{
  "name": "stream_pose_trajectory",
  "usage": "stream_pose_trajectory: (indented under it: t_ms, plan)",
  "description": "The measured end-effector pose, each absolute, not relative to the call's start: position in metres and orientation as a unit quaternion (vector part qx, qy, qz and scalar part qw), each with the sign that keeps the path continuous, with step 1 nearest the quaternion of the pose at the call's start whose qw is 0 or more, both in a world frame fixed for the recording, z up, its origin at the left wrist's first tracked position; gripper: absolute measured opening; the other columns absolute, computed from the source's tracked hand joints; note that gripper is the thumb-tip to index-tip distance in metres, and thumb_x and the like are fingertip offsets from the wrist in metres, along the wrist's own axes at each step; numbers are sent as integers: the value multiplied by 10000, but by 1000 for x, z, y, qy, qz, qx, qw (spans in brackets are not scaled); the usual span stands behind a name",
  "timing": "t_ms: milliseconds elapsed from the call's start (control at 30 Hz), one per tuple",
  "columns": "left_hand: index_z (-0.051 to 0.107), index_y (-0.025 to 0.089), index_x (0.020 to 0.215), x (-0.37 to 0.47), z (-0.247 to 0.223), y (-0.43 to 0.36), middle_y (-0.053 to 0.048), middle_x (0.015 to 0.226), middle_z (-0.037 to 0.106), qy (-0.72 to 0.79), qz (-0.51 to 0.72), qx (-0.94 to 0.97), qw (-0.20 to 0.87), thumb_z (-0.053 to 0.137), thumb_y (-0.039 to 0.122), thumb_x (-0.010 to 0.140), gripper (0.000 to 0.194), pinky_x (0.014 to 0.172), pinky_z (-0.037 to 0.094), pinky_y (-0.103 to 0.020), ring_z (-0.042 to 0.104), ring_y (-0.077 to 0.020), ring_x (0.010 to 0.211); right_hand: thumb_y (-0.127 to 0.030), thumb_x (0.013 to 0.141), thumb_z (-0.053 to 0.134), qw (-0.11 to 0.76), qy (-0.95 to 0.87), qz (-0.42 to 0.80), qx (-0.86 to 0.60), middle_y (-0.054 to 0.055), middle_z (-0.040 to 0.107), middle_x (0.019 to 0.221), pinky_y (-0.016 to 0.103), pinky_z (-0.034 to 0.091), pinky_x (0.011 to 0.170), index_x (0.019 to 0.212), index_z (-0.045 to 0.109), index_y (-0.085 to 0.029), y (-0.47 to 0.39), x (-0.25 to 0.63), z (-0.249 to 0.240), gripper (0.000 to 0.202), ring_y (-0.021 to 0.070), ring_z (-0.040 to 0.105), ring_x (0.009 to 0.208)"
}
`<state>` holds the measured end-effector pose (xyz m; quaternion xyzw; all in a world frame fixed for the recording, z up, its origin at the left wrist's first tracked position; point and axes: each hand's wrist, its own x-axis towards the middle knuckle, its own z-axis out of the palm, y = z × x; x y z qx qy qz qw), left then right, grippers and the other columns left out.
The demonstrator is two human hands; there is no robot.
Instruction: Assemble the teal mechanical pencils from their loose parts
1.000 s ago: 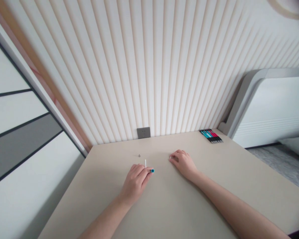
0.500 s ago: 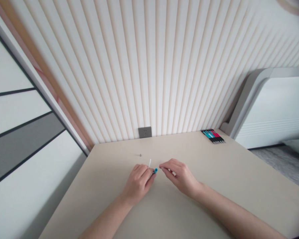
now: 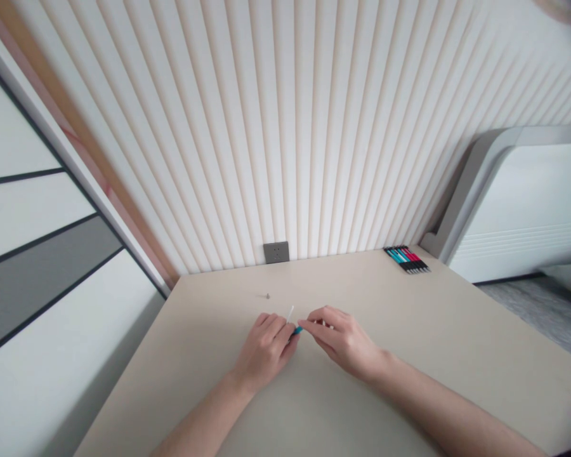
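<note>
A short blue tube, like a pen barrel (image 3: 297,330), is held in my left hand (image 3: 266,348), between thumb and fingers. A thin white stick (image 3: 290,313) also sticks up from the fingers of that hand. My right hand (image 3: 345,336) is closed, its fingertips at the open end of the blue tube; whatever they pinch is too small to make out. Beyond my hands a tiny grey piece (image 3: 268,296) stands on the beige table (image 3: 209,324).
Several pens (image 3: 406,259), teal, white and red with black parts, lie side by side at the table's back right. A dark wall socket (image 3: 276,252) sits just above the back edge. A grey bed headboard (image 3: 518,203) is at the right.
My right hand's fingertips have moved left onto the end of the blue tube. The tube and the white stick now tilt more to the right.
</note>
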<state>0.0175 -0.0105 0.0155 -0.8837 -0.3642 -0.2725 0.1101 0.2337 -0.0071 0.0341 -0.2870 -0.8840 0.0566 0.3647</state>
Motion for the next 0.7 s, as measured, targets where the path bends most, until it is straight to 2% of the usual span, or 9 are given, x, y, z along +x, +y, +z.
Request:
stream_pose_trajectory:
  t_ms: [200, 333, 433, 533, 600, 633, 700]
  plan:
    - [571, 162, 880, 18, 15, -11, -45, 745, 542, -361, -272, -885, 111, 479, 188, 941, 113, 671, 384, -334, 523, -189, 728, -137, 952, 400, 338, -896, 36, -287, 82, 656, 1022, 302, 508, 762, 1305, 539, -304, -8, 233, 33, 415, 166, 609, 833]
    - [566, 162, 878, 17, 14, -11, -43, 748, 536, -368, -274, -883, 98, 491, 189, 941, 102, 678, 376, -335, 515, -196, 735, -196, 946, 456, 364, -870, 121, -309, 86, 638, 1063, 309, 510, 819, 1320, 521, -278, -11, 228, 30, 389, 179, 611, 916]
    - [562, 158, 858, 17, 13, -11, -42, 744, 521, -366, -279, -883, 93, 492, 194, 945, 117, 689, 382, -335, 505, -194, 721, -255, 925, 520, 398, -824, 226, -333, 76, 635, 1035, 300, 517, 830, 1227, 593, -254, -12, 221, 24, 310, 174, 617, 910]
    - [562, 153, 812, 17, 14, -13, -45, 736, 511, -355, -282, -887, 90, 482, 185, 944, 158, 686, 391, -338, 506, -198, 720, -268, 904, 559, 417, -797, 277, -337, 53, 651, 949, 294, 516, 809, 1068, 660, -242, -12, 215, 19, 194, 166, 616, 862]
    - [590, 148, 939, 17, 14, -14, -55, 764, 520, -353, -279, -890, 73, 475, 167, 938, 117, 696, 410, -344, 515, -209, 740, -273, 903, 559, 431, -779, 288, -352, 44, 664, 921, 298, 508, 815, 997, 662, -231, -11, 215, 18, 146, 167, 614, 865]
    - [579, 145, 1064, 17, 14, -15, -61, 786, 526, -353, -276, -892, 61, 460, 146, 934, 176, 708, 425, -349, 520, -214, 755, -283, 909, 548, 440, -765, 293, -368, 44, 670, 920, 297, 508, 807, 982, 655, -227, -10, 215, 19, 141, 170, 614, 871]
    - [461, 145, 1299, 16, 14, -15, -80, 844, 541, -356, -271, -893, 42, 403, 87, 922, 386, 746, 454, -358, 531, -224, 795, -318, 928, 509, 454, -731, 308, -405, 50, 679, 932, 279, 516, 740, 986, 638, -224, -7, 219, 21, 169, 178, 615, 881]
